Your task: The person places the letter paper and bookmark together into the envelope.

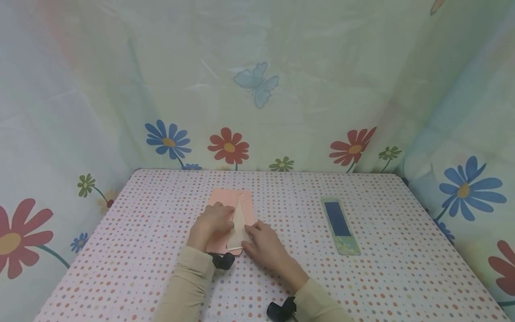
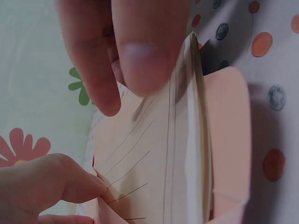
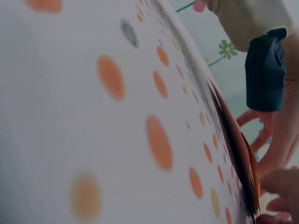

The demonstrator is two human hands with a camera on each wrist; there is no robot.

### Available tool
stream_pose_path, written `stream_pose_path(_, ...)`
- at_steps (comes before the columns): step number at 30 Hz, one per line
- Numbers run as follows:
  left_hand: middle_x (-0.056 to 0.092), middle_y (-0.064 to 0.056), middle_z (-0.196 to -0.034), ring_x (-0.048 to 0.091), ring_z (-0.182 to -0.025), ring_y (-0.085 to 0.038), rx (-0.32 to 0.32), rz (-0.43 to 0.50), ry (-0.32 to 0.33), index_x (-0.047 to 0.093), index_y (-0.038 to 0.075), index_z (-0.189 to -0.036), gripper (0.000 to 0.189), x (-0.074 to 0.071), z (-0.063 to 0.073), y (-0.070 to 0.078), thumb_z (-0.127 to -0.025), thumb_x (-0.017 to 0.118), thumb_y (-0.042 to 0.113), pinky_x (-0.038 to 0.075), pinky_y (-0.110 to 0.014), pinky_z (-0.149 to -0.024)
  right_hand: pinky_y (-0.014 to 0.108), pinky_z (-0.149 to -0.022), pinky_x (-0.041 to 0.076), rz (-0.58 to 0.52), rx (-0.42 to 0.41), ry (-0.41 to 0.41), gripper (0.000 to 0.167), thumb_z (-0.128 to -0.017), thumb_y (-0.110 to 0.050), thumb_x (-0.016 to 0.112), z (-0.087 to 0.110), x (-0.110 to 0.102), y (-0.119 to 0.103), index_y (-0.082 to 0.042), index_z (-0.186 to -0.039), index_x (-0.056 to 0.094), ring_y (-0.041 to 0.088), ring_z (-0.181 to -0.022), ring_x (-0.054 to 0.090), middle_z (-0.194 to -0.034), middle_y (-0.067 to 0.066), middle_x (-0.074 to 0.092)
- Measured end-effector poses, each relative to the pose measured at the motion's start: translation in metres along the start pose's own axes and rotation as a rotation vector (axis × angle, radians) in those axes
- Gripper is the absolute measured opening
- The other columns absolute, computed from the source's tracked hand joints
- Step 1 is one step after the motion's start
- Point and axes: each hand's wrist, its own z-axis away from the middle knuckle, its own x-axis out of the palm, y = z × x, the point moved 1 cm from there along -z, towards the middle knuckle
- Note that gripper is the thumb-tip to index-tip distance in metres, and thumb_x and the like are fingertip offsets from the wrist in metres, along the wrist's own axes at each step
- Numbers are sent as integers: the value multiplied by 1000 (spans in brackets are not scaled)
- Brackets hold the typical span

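Observation:
A small notebook with a pink cover (image 1: 248,203) and cream ruled pages (image 1: 239,219) lies between both hands, its cream part showing as a narrow wedge. My left hand (image 1: 213,222) is at its left side; in the left wrist view, the left thumb (image 2: 56,175) and a finger pinch the edge beside the ruled lines. Opposite, my right hand (image 1: 268,243) holds the lower right edge of the pages. The right wrist view has that hand's fingers (image 3: 282,184) around the notebook's dark, thin-looking edge (image 3: 229,126). Much of its underside is hidden.
To the right lies a flat green item (image 1: 348,245) with a dark blue panel, its kind unclear. A dotted cloth (image 1: 386,214) covers the table. Flower-printed sheets (image 1: 306,89) hang behind it and at both sides. Black wrist cameras (image 1: 281,309) sit at the cuffs.

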Motion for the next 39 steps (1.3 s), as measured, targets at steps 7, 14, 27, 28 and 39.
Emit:
stream_pose_path(7,50,-12,-134,47,-117,-38,-18,3,-7,53,21,-135,53,2,-1,1,-83,62,27,44,-60,-89,22,-59,40,-73,216,-21,48,-83,-33,69,-3,5,-7,-8,-123,62,8,-70,47,-98,0,62)
stream_pose_path(14,50,-12,-135,47,-117,-37,-36,10,-1,54,21,-135,54,1,0,2,-82,63,28,43,-60,-91,19,-47,32,-212,245,-28,43,-81,-24,71,-2,2,-10,-6,-120,64,7,-56,51,-71,-10,59)
stream_pose_path(27,51,-13,-131,48,-115,-38,-20,-21,-2,56,21,-132,52,1,-1,1,-81,62,28,43,-60,-89,20,-59,44,-222,35,-50,27,-85,-19,66,-3,13,-12,-11,-110,71,5,-70,52,-92,-4,63)
stream_pose_path(28,51,-13,-131,48,-115,-37,-18,-20,-1,56,20,-132,51,1,-1,1,-82,62,28,44,-60,-89,20,-63,46,-194,-8,-40,26,-85,-19,65,-3,13,-12,-11,-110,71,6,-76,54,-94,-3,64)
stream_pose_path(39,49,-13,-135,47,-119,-38,-22,-23,-2,54,20,-134,53,1,-1,1,-83,63,30,44,-58,-90,32,-95,47,-19,-304,-25,29,-96,-26,53,-1,14,-13,-13,-118,68,14,-110,57,-117,-2,66)
